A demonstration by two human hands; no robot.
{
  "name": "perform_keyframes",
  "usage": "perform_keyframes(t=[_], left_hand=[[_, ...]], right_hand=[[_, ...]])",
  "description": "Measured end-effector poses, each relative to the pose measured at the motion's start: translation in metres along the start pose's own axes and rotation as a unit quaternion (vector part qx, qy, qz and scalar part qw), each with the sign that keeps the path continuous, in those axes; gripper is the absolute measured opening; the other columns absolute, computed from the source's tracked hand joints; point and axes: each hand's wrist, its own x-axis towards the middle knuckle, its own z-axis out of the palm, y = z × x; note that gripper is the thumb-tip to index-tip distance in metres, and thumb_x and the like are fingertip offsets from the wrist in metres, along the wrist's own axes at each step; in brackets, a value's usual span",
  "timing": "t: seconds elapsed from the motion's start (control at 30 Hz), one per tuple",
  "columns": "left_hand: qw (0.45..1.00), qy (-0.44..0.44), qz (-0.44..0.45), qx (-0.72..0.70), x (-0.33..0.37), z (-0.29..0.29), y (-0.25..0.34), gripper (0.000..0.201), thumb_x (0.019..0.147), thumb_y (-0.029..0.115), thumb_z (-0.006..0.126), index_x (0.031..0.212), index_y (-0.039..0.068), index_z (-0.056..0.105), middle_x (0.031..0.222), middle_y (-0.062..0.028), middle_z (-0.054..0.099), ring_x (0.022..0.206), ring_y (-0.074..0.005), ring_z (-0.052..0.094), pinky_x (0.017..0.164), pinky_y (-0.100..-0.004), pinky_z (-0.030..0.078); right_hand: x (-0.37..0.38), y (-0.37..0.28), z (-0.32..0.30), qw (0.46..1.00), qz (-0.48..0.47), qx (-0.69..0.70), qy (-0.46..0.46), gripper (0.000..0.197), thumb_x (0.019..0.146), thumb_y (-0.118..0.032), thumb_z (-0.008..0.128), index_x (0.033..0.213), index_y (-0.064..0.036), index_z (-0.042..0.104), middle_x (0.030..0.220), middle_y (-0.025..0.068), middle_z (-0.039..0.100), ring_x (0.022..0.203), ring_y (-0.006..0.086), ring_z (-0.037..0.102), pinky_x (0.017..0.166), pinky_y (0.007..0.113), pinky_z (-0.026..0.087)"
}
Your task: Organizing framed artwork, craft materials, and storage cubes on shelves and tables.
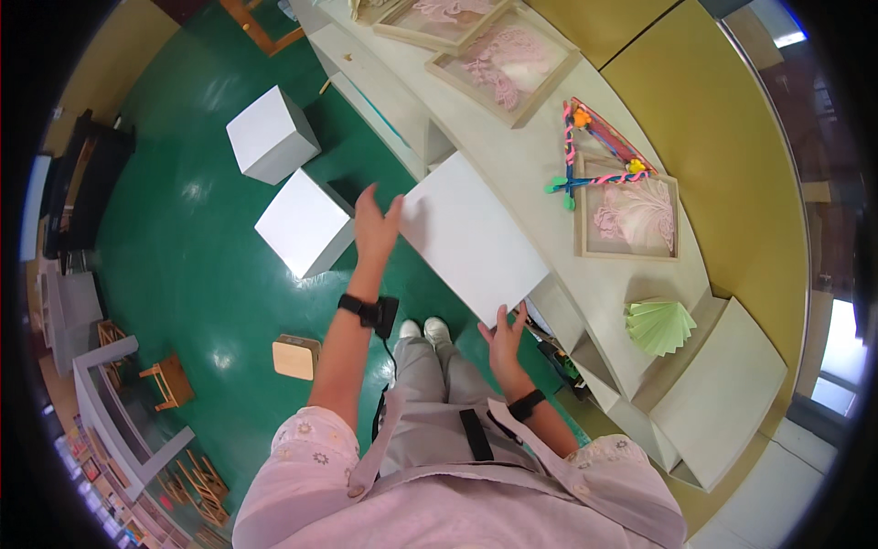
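Here, fingers [501, 321] at panel [474, 240] edges, floor [197, 265] leftward.

You wear flower-patterned pink sleeves [317, 450], grey trousers [418, 373], white shoes [437, 330] and black wrist straps [368, 312], one trailing a cable [392, 353].

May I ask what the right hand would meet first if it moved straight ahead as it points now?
The nearest white box, it seems: its near edge lies by the right hand, though contact is hard to judge.
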Motion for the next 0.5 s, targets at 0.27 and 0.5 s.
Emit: perform_keyframes(t=[0.27,0.5], left_hand=[[0.747,-0.410,-0.289,-0.436,-0.037,0.056,-0.010,0.063,0.083,0.021,0.051,0.133,0.004,0.017,0.134,-0.0115,0.029,0.113,-0.0226,0.042,0.092,-0.0382,0.032],[0.732,-0.571,-0.084,-0.363,0.013,0.154,0.005,0.065,0.082,0.009,0.047,0.135,0.009,0.011,0.140,-0.0067,0.018,0.121,-0.0261,0.033,0.094,-0.0378,0.031]], right_hand=[[0.056,-0.019,0.009,0.985,-0.055,0.140,0.082,0.055,0.083,-0.025,0.056,0.125,-0.0163,0.022,0.114,0.0112,0.040,0.099,0.0240,0.046,0.077,0.043,0.047],[0.065,-0.005,0.004,0.990,-0.023,0.028,0.138,0.032,0.084,-0.019,0.051,0.109,-0.0006,0.043,0.105,0.0183,0.051,0.091,0.0295,0.056,0.078,0.040,0.047]])
